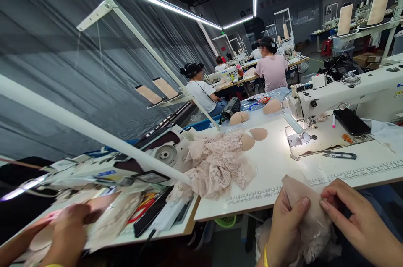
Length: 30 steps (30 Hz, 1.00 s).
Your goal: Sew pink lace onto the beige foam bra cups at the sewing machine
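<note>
From my remote seat I take in the white worktop (267,183) first, with the white sewing machine (352,90) along its far right side; the needle plate (299,139) is brightly lit, presumably so stitches can be seen well. The heap of beige lace (217,166) sits at the left, probably to stay reachable yet clear of the needle area. The sheer beige fabric piece (310,208) is raised at the front edge, its lacy bulk hanging below: the left hand (288,218) pinches it between thumb and fingers, while the right hand (355,210) brings thumb and fingertips together at its right margin, seemingly to control that edge. A black phone (351,122) lies in front of the machine's arm; two beige pads (247,142) lie by the heap; thread snips (339,155) rest beside the needle plate area, handy for the right hand, I judge. As for room, the widest bare stretch runs between heap and machine. The printed ruler strip (352,172) follows the front edge, where I think loose lace could snag. Lace reaches the left edge, and a co-worker's hands (69,221) occupy the neighbouring worktop (176,229), so I'd keep away from that side.
</note>
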### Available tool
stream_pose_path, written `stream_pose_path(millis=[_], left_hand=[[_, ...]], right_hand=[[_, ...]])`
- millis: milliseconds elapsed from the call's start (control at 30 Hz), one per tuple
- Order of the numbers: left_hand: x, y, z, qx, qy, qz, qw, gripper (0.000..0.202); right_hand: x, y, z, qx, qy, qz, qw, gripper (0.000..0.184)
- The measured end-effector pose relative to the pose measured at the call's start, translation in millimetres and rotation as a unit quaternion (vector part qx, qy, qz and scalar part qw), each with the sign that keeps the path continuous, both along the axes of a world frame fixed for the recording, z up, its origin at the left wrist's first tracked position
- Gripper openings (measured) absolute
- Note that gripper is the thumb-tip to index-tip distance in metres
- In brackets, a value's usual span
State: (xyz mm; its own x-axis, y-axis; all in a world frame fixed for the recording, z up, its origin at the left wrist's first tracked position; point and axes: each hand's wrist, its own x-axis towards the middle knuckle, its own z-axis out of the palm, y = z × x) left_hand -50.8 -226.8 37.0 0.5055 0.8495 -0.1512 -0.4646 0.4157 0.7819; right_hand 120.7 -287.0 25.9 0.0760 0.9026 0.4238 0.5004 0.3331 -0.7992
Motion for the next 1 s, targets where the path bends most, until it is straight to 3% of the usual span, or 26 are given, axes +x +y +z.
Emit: stream_pose_path(millis=[200,367,500,600,700,800,1000], left_hand=[[2,1,-5.1,0.011,-0.003,0.000,1.000,0.068],[3,3,-11.6,0.012,0.002,-0.002,1.000,0.069],[2,1,-7.7,0.014,0.014,-0.012,1.000,0.069],[0,1,-3.5,0.013,0.013,-0.012,1.000,0.069],[-2,1,-2.9,0.012,0.009,-0.002,1.000,0.065],[-2,2,-5.3,0.015,0.001,0.003,1.000,0.058],[2,1,-10.3,0.035,-0.013,-0.004,0.999,0.063]], right_hand=[[1,-1,-1.1,-0.010,-0.005,0.017,1.000,0.013],[2,-2,-2.7,0.045,-0.045,0.006,0.998,0.011],[5,2,3.0,0.097,-0.069,-0.028,0.993,0.014],[10,2,5.8,0.075,-0.044,-0.055,0.995,0.019],[12,-3,3.8,0.046,-0.034,-0.018,0.998,0.018],[7,-6,-0.2,0.062,-0.061,0.011,0.996,0.013],[-6,-1,-1.5,0.101,-0.094,-0.013,0.990,0.014]])
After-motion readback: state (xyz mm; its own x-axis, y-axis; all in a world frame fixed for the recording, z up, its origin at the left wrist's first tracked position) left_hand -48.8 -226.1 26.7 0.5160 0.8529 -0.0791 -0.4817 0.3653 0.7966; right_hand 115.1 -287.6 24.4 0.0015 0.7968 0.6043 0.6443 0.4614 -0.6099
